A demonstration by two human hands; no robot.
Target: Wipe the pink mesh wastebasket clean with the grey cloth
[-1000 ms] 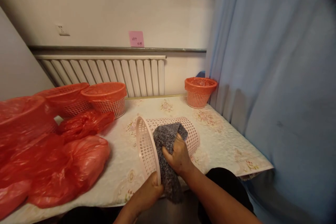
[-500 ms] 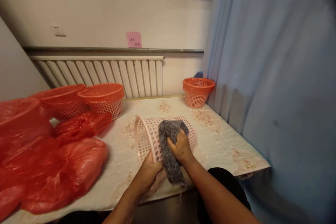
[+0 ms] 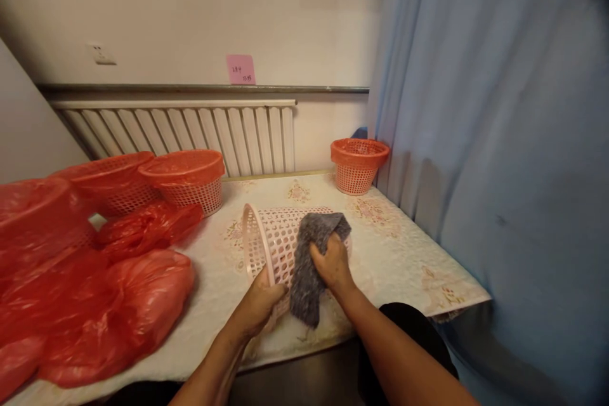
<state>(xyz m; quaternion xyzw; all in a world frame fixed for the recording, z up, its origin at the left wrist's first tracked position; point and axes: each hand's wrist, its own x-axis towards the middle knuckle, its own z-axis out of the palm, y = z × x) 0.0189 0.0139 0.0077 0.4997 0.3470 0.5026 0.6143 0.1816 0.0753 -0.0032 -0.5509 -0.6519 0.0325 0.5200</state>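
A pale pink plastic basket (image 3: 280,238) with a lattice of holes lies on its side on the table, its mouth toward the left. My left hand (image 3: 261,304) is closed around the rim, thumb on the outer wall. My right hand (image 3: 333,263) clutches a grey fuzzy cloth (image 3: 307,285) and presses it against the outside of the basket near its base. One end of the cloth hangs down over the near side. The cloth and hand hide much of the basket's right part.
Red bags (image 3: 118,311) lie heaped at the left. Behind them stand baskets lined with red bags, one of them a white basket (image 3: 193,193). Another lined basket (image 3: 356,171) stands at the back right. A blue curtain (image 3: 466,139) borders the flowered tablecloth (image 3: 404,266).
My right hand and the cloth have slid slightly to the right along the basket's wall. My left hand, still on the rim, has shifted a little left with the basket.
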